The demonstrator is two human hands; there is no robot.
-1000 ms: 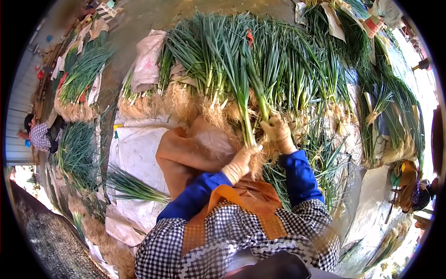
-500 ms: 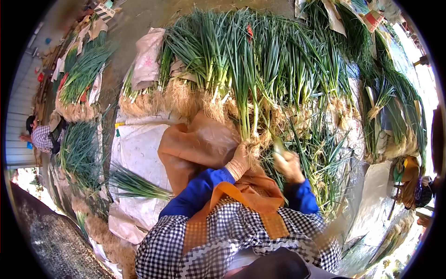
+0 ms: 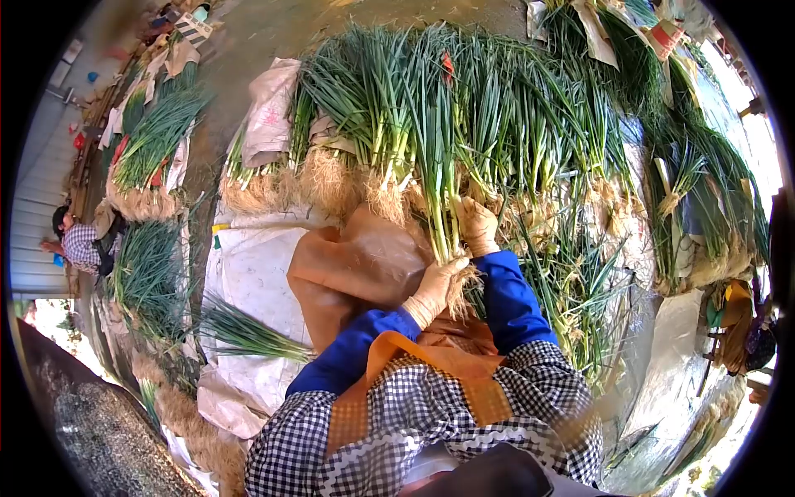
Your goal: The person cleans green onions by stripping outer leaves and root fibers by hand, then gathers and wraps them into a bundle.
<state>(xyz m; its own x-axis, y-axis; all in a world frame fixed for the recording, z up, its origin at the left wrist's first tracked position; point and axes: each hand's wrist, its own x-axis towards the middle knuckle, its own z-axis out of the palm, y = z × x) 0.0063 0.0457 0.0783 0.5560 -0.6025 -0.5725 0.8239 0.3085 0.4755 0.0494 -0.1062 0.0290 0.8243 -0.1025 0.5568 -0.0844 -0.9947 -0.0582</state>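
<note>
- At the left, on the creased white plastic sheet [image 3: 252, 261]: could crush the small dark-green onion bundle [image 3: 257, 331] through a careless lean, given its place just beside the left blue sleeve [image 3: 352, 344].
- Over the lap, across the glossy brown apron [image 3: 356, 257]: could snag stringy roots in its folds, if dragged there.
- At the middle, in the left hand [image 3: 432, 290]: could bruise pale stalks through too tight a squeeze, or drop some through too loose a one. Closed firmly around the rooted end of the long, green-topped onion bunch [image 3: 436, 207].
- Beyond that hand, stretched away from the body against the broad green onion row [image 3: 530, 108]: could tangle leaves, through a sharp tug.
- Just right, at the bare right hand [image 3: 479, 225]: could tear a stalk by pulling too hard. Curled mostly closed beside the bunch; cannot tell whether gripping any stalk.
- Farther right, near the messy loose green pile [image 3: 571, 306]: could mix in stray pieces, through a wide elbow swing.
</note>
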